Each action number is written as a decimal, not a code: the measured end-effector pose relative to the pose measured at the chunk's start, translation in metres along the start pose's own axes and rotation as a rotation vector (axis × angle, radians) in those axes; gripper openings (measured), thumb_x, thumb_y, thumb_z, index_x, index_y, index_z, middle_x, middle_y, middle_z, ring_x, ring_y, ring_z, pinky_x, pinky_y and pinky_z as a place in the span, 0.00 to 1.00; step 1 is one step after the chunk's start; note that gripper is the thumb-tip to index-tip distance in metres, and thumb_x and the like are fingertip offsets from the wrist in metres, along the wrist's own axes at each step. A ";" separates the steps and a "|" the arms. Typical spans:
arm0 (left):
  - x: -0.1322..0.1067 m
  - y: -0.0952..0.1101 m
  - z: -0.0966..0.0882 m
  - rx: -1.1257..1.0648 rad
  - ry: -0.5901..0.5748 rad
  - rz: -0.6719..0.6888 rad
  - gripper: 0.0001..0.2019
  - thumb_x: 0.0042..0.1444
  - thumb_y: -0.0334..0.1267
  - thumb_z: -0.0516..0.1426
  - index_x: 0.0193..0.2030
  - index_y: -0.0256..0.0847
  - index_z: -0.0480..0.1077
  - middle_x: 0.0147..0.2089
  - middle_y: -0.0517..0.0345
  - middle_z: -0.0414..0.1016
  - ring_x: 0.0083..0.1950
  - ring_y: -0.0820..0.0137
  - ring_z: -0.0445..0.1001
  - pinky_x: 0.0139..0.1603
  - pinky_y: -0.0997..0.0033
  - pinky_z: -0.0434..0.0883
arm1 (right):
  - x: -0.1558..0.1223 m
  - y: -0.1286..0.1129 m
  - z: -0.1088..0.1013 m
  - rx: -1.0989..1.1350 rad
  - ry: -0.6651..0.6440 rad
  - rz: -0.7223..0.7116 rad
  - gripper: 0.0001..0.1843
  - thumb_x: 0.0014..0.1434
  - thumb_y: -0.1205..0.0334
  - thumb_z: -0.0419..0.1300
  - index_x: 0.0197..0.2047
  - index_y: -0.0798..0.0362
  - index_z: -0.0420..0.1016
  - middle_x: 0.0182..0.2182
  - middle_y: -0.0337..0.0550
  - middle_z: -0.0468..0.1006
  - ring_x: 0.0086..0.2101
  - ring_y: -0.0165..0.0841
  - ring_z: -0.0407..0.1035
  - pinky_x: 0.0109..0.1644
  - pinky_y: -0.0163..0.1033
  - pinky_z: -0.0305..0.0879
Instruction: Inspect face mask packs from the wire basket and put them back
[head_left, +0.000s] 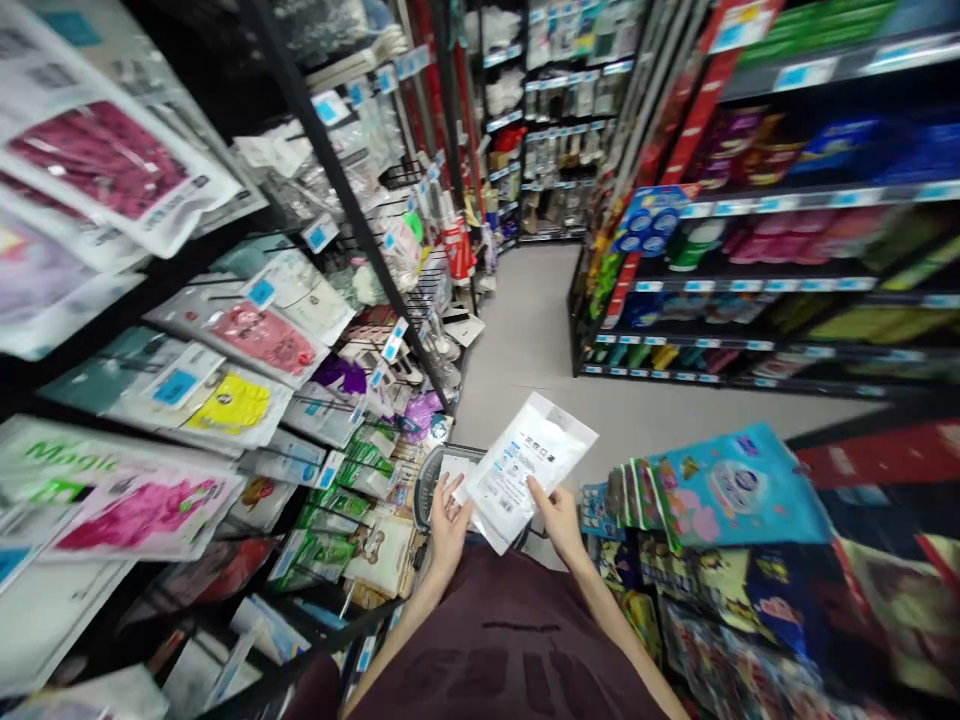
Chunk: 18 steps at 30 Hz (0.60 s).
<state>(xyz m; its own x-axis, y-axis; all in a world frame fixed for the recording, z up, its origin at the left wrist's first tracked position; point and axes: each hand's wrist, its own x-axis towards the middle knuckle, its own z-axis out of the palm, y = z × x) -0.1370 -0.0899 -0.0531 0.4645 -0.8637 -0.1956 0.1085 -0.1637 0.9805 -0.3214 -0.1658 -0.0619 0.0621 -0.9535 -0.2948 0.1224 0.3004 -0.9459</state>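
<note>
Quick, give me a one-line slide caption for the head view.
Left hand and right hand hold a white packet in a shop aisle between shelves of packaged goods.

white packet (529, 465) print — too small to read | basket (424, 482) — mostly hidden behind packet

L hand (448, 522), R hand (559, 518) out front — fingers curled, gripping.

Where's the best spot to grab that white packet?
By its lower edge, from below, thumb on the front, as the left hand and right hand do. The packet is flat and thin, near edge lowest, so a pinch likely holds best.
</note>
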 end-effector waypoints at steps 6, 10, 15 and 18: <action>-0.019 0.026 -0.003 0.424 -0.407 0.214 0.35 0.48 0.40 0.68 0.64 0.47 0.67 0.72 0.46 0.55 0.73 0.52 0.51 0.73 0.49 0.47 | -0.001 0.011 0.003 -0.306 -0.058 0.023 0.31 0.54 0.39 0.62 0.44 0.61 0.78 0.43 0.60 0.80 0.44 0.51 0.74 0.48 0.51 0.69; -0.032 0.025 0.012 0.158 -0.367 0.121 0.49 0.47 0.43 0.69 0.73 0.44 0.51 0.73 0.43 0.53 0.72 0.51 0.55 0.68 0.52 0.61 | -0.009 0.004 0.024 -0.530 -0.354 -0.298 0.16 0.57 0.49 0.61 0.39 0.53 0.76 0.54 0.55 0.73 0.53 0.48 0.68 0.59 0.54 0.62; -0.031 0.014 0.010 -0.016 -0.056 -0.016 0.26 0.58 0.47 0.61 0.62 0.39 0.70 0.62 0.44 0.71 0.63 0.51 0.68 0.67 0.55 0.62 | -0.024 0.004 0.047 -0.589 -0.702 -0.494 0.09 0.55 0.57 0.62 0.37 0.52 0.71 0.70 0.51 0.48 0.67 0.51 0.48 0.68 0.57 0.51; -0.024 0.012 -0.004 -0.228 0.177 -0.116 0.23 0.58 0.48 0.60 0.56 0.38 0.74 0.61 0.46 0.73 0.64 0.50 0.68 0.69 0.53 0.60 | -0.026 0.015 0.051 -0.602 -0.759 -0.456 0.18 0.54 0.52 0.66 0.45 0.52 0.71 0.72 0.50 0.42 0.69 0.51 0.42 0.69 0.57 0.48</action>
<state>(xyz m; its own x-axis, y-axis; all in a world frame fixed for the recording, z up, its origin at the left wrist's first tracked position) -0.1436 -0.0690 -0.0369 0.5812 -0.7456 -0.3260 0.3552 -0.1280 0.9260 -0.2703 -0.1351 -0.0611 0.7595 -0.6468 0.0687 -0.2058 -0.3391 -0.9180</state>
